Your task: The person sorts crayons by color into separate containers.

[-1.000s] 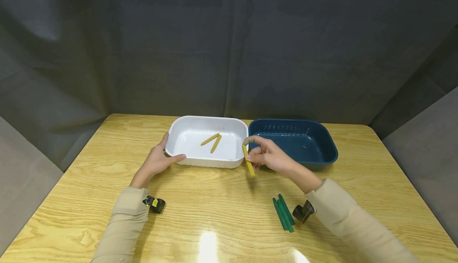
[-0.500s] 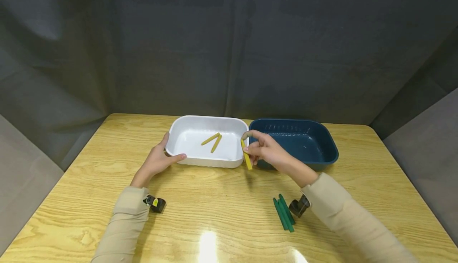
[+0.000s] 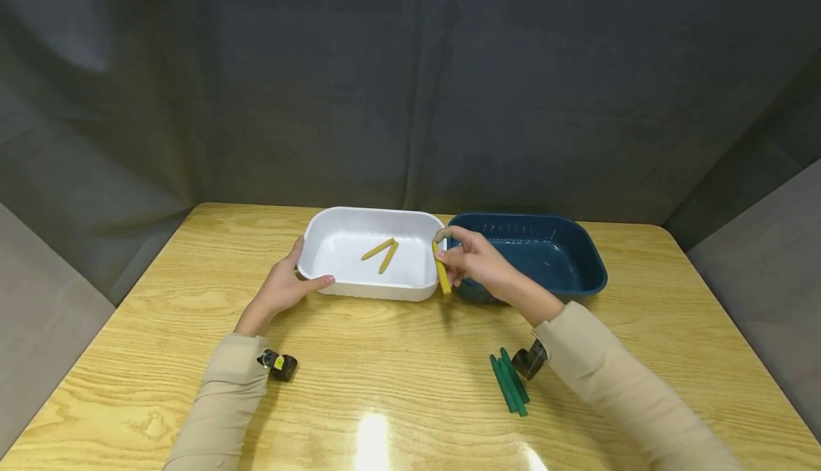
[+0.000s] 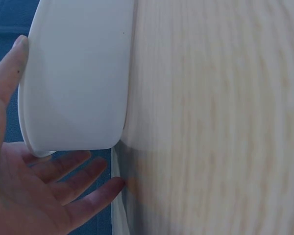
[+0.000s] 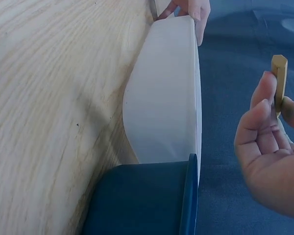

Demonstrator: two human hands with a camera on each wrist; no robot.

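My left hand (image 3: 291,278) rests on the near left corner of a white tray (image 3: 340,216), thumb along the front wall and straight fingers along the left side. In the left wrist view the fingers (image 4: 63,171) lie spread under the tray's wall (image 4: 78,73). Two yellow sticks (image 3: 380,251) lie inside the tray. My right hand (image 3: 458,261) pinches a third yellow stick (image 3: 441,273), held nearly upright at the tray's right rim. The right wrist view shows that stick (image 5: 279,76) between thumb and fingertips (image 5: 262,105), above the white tray (image 5: 161,112).
A dark blue tray (image 3: 577,254) stands against the white one on the right, seen close in the right wrist view as a blue tray (image 5: 142,200). Three green sticks (image 3: 509,383) lie on the wooden table (image 3: 385,357) near my right sleeve. Dark curtains close off the back.
My right hand has carried the yellow stick away from me and slightly left, from the table in front of the trays up to the white tray's right rim. The left hand has stayed put.
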